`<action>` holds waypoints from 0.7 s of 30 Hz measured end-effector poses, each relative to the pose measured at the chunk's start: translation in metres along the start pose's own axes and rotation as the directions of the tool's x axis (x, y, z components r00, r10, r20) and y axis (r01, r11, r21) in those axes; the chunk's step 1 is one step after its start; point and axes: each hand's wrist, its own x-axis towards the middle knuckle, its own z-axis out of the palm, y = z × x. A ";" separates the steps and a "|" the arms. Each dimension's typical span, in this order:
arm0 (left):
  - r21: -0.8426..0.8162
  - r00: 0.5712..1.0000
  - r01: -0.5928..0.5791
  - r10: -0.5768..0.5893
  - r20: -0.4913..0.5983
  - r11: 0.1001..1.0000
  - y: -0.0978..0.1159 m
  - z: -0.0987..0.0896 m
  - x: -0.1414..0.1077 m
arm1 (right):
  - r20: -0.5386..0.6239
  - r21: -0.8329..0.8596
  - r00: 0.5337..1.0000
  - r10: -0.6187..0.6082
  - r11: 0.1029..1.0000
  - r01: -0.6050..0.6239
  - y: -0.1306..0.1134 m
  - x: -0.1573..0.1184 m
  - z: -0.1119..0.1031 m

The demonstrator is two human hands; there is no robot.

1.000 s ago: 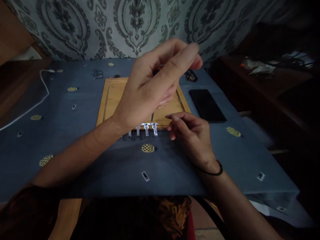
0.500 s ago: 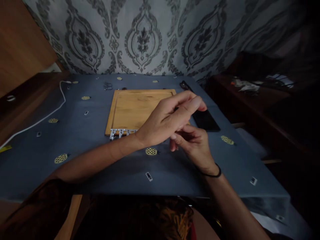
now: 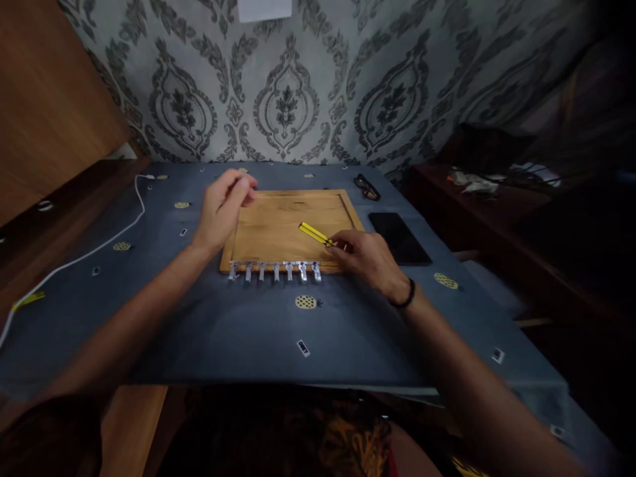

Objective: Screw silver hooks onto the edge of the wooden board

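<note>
A wooden board [image 3: 293, 215] with a raised rim lies on the cloth-covered table. Several small silver metal clips [image 3: 276, 270] stand in a row along its front edge. My right hand [image 3: 370, 258] pinches one end of a slim yellow tool [image 3: 314, 234] with two long arms and dark ends, which points left over the board. Above the board's back left corner, my left hand [image 3: 223, 209] is raised with its fingers curled together. Whatever is between those fingertips, if anything, is hidden.
Right of the board lie a black tablet [image 3: 400, 238] and dark-framed glasses [image 3: 366, 187]. A white cable [image 3: 114, 235] runs along the table's left side, near a yellow strip [image 3: 30, 300]. A wooden panel [image 3: 59, 99] rises at the left; patterned wallpaper [image 3: 285, 99] backs the table.
My hands have parted from in front of the board: the left went left and back, the right slightly left and forward. The yellow tool now shows in my right hand, and the whole clip row is uncovered.
</note>
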 end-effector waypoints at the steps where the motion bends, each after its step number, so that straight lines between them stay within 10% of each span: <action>1: 0.069 0.999 0.004 -0.001 -0.039 0.998 -0.010 -0.011 -0.001 | 0.019 -0.021 1.000 -0.003 1.000 0.004 0.000 0.005 0.004; 12: 0.288 0.969 0.218 -0.172 -0.178 0.932 -0.076 -0.072 -0.021 | 0.015 0.076 1.000 0.024 0.997 -0.025 0.001 0.020 0.021; 21: 0.294 0.954 0.257 -0.192 -0.232 0.921 -0.073 -0.073 -0.021 | -0.337 0.520 0.886 0.318 0.847 -0.106 0.040 0.007 -0.003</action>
